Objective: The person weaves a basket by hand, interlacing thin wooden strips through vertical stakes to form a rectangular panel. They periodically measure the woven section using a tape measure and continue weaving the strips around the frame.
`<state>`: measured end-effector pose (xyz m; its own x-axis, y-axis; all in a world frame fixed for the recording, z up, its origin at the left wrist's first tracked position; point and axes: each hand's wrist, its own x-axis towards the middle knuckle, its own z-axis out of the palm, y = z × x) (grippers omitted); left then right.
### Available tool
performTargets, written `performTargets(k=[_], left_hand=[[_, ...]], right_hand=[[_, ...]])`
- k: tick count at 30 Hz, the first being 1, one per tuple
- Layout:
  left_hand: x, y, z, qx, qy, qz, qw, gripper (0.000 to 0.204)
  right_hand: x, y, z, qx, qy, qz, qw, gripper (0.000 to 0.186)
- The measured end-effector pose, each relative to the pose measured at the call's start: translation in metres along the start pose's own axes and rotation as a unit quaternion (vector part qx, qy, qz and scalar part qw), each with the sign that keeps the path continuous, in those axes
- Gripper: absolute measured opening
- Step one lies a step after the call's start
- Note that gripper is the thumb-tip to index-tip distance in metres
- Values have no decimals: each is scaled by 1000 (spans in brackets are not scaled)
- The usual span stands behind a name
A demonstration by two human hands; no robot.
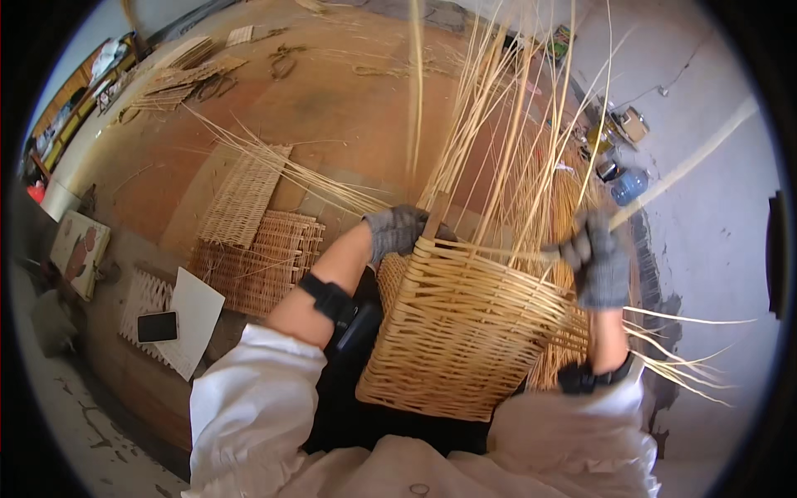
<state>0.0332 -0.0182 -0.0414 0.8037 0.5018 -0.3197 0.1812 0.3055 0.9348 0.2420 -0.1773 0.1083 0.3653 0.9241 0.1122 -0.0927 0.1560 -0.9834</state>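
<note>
Wicker basket (465,340) located at 5 o'clock from view centre, tilted; near rim slopes from 10 toward 4 o'clock, long stakes (466,137) pointing to 12 and 1; longer axis cannot be told; gloved left hand (394,228) closed on its 11 o'clock corner; gloved right hand (598,261), at its 2 o'clock, blurred, fingers curled about a pale strip (681,170)

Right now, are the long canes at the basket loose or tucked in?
Loose: the long canes fan out beyond the basket.

Dark-screened phone (157,327), white sheet (198,317), blue jug (629,187) near pale wall (706,241), wooden furniture (70,89).
</note>
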Motion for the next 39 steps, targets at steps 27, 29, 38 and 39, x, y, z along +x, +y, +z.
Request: performTargets(k=[27,29,38,39], left_hand=[[-40,63,125,479,331,42,812,33],[-32,50,132,479,459,19,748,40],[-22,63,112,431,309,-43,847,53],[-23,76,121,421,321,-73,845,55]], right_hand=[[3,22,-29,-114,-105,167,974,16],[56,34,-12,-463,-137,-216,849,28],[7,72,-26,-158,82,-236,955,39],[-19,63,-30,87,72,-155,981,34]])
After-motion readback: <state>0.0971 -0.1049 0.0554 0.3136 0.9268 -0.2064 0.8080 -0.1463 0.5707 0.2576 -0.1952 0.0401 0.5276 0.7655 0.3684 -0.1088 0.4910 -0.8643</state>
